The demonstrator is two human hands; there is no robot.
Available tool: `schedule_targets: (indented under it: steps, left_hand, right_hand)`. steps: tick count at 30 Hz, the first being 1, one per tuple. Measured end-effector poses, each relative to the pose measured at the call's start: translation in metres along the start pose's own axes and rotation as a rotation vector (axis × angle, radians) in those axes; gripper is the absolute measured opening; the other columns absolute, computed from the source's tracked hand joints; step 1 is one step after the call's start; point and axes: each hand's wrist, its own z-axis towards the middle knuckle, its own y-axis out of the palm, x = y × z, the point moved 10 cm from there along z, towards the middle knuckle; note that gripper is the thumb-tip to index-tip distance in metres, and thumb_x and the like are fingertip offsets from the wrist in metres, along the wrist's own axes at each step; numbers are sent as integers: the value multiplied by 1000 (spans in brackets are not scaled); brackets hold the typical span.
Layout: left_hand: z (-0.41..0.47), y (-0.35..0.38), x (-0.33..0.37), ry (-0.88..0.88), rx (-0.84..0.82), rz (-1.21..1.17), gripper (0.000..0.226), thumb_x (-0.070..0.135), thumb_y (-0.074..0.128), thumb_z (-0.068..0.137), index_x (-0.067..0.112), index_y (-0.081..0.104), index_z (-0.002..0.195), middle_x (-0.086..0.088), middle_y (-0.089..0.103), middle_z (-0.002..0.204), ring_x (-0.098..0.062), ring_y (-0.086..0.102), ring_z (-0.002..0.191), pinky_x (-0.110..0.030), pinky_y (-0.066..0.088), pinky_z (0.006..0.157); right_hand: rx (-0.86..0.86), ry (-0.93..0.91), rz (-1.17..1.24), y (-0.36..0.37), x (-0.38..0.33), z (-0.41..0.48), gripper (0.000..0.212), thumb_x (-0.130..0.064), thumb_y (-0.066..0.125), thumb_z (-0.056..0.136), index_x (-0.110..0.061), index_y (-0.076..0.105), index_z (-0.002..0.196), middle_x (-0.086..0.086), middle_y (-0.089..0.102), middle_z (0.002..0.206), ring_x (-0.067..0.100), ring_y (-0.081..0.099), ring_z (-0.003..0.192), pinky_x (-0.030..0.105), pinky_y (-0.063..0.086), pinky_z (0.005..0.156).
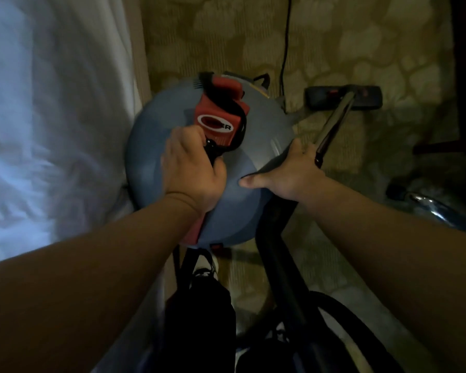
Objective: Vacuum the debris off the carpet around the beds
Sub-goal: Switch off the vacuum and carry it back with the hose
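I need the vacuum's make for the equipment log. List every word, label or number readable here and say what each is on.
"ER": the end of the oval logo on the red handle plate of the blue-grey canister; the letters before it are blurred.
Red marks on the floor head: too blurred to read.
Nothing else is legible.

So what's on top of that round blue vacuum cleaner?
A red housing with a partly readable oval logo, and a black handle that the left hand grips. The right hand rests on the canister rim. The left hand covers most of the handle.
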Motion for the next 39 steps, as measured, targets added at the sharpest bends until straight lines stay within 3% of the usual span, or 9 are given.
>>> schedule_targets:
  steps: [10, 18, 21, 24, 26, 30, 32, 35, 39]
  left_hand:
    - [1, -8, 10, -46, 96, 149, 37, 24, 64, 77, 5, 52, 107, -18, 56, 110, -42, 52, 109, -63, 42, 96]
    - [17, -4, 2, -94, 14, 126, 35, 32, 59, 77, 15, 57, 107, -9, 61, 114, -35, 54, 121, -68, 40, 101]
    - [26, -1, 0, -75, 17, 104, 32, 27, 63, 81, 14, 56, 109, -10, 60, 119, -37, 49, 128, -69, 32, 107]
    - [36, -4, 2, -56, 32, 71, 30, 24, 64, 85, 16, 49, 110, -11, 56, 123, -35, 42, 134, -68, 19, 115]
    - [43, -5, 6, -38, 32, 33, 28, 24, 62, 87, 18, 46, 109, -9, 55, 123, -33, 39, 136, -68, 14, 117]
    - [56, -4, 15, -2, 9, 12, 31, 25, 59, 89, 26, 30, 102, -7, 53, 123, -32, 36, 138, -70, 11, 116]
    - [60, -1, 17, 14, 3, 18, 30, 25, 58, 90, 25, 31, 104, -6, 52, 126, -32, 33, 140, -71, 11, 116]
    - [65, 3, 16, 20, -16, 22, 31, 26, 57, 91, 27, 28, 103, -6, 51, 129, -32, 30, 143, -73, 9, 115]
    - [70, 6, 18, 29, -33, 20, 29, 24, 56, 91, 24, 33, 108, -4, 49, 132, -31, 27, 146, -73, 5, 115]
  right_hand:
    - [45, -159, 216, -7, -8, 11, 183, -80, 89, 10, -34, 5, 166, -5, 22, 169, 30, 30, 154, 53, 37, 121]
    - [7, -118, 131, -7, -1, 11, 169, -87, 84, 30, -43, -10, 163, -3, -5, 174, 35, 7, 160, 61, 22, 126]
    - [105, -56, 265, -11, 17, 9, 149, -86, 81, 51, -42, -6, 164, 1, -13, 173, 40, 9, 158, 58, 25, 125]
    - [238, 268, 786, 10, 71, 10, 132, -82, 77, 66, -29, 10, 167, 15, 25, 168, 44, 39, 145, 57, 38, 118]
    - [177, 388, 1033, 31, 83, 1, 124, -83, 75, 67, -14, 34, 161, 16, 56, 144, 40, 59, 123, 53, 47, 110]
    - [156, 288, 1078, 24, 70, -15, 91, -60, 81, 81, 0, 53, 144, 7, 63, 95, 25, 62, 82, 33, 52, 68]
    - [175, 226, 1106, 22, 64, -26, 76, -51, 87, 78, -2, 62, 131, 6, 68, 96, 24, 67, 81, 30, 50, 59]
    - [292, 84, 1064, 18, 43, -32, 68, -48, 95, 68, -9, 69, 117, 6, 77, 105, 24, 75, 90, 38, 63, 72]
    - [468, -74, 752, -12, -6, -30, 103, -69, 91, 37, -20, 63, 122, -1, 67, 116, 22, 68, 107, 44, 63, 88]
